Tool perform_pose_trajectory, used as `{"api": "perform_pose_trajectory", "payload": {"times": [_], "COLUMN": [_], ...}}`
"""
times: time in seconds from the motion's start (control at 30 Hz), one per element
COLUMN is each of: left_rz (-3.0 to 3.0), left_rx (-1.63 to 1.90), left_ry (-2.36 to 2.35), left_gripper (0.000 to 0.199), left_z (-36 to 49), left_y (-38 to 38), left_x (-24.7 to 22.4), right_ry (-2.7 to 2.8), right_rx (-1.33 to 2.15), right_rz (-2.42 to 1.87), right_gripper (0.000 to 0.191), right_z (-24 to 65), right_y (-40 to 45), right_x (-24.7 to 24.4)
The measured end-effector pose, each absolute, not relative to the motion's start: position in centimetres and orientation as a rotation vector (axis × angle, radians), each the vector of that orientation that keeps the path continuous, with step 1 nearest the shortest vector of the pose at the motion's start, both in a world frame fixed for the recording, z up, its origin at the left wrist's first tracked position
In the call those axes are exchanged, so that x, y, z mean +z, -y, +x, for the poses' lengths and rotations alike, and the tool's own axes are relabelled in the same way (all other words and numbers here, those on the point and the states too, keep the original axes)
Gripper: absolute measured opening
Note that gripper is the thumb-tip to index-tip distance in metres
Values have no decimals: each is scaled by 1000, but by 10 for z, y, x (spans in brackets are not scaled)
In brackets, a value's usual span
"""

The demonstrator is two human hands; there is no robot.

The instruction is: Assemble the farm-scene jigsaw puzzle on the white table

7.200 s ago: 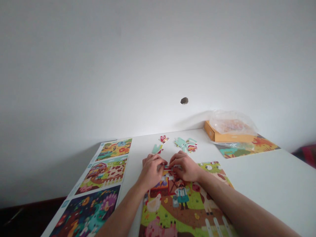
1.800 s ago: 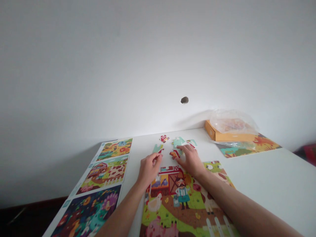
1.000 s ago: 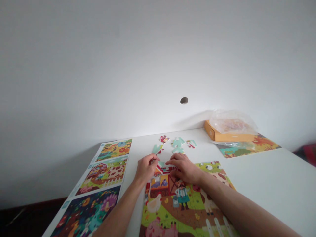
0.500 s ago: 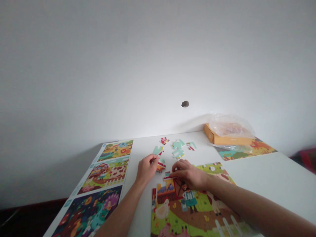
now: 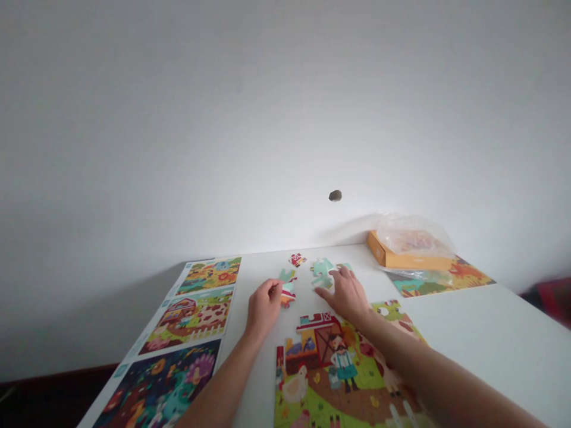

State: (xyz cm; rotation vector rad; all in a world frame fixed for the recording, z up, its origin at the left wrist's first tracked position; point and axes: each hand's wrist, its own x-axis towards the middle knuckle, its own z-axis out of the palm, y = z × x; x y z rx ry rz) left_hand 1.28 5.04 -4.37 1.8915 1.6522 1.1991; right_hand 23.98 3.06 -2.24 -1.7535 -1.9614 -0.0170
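Note:
A partly assembled farm jigsaw puzzle lies on the table, showing a hen, a barn and a figure in a teal apron. Left of its upper edge, my left hand is closed, thumb and forefinger pinched at a red, orange and teal puzzle piece. My right hand is beyond the puzzle's top edge, thumb and fingers apart, fingertips over loose pale teal pieces. It partly covers a piece near its fingertips. A red barn-roof piece lies farther back.
At the left lies a sheet of reference pictures. An orange box with a clear plastic bag on it stands at the back right, over a dinosaur picture. The white wall borders the table's back edge.
My right hand has left the barn roof section, where a red-and-teal piece now sits, and moved up to the loose pieces, fingers spreading. My left hand stays nearly in place.

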Motion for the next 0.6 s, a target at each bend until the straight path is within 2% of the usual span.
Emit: {"api": "perform_pose_trajectory", "payload": {"times": [0.07,0.27,0.43,0.6], "left_rz": [1876,1888,1805,2064], "left_rx": [1250,1325,1362,1254], "left_ry": [-1667,-1663,-1473,-1370], "left_gripper": [27,21,27,19], "left_z": [11,6,11,19], "left_y": [-53,-58,-56,-49], "left_x": [-48,-54,-51,-40], "right_ry": [1858,1840,1803,1709], "right_rx": [10,136,275,455], "right_rz": [-1886,-1863,-1719,-1456], "right_gripper": [50,36,33,11], "right_z": [237,237,239,237], "right_y": [-36,-38,-42,-42], "right_x": [-27,-35,-35,-32]}}
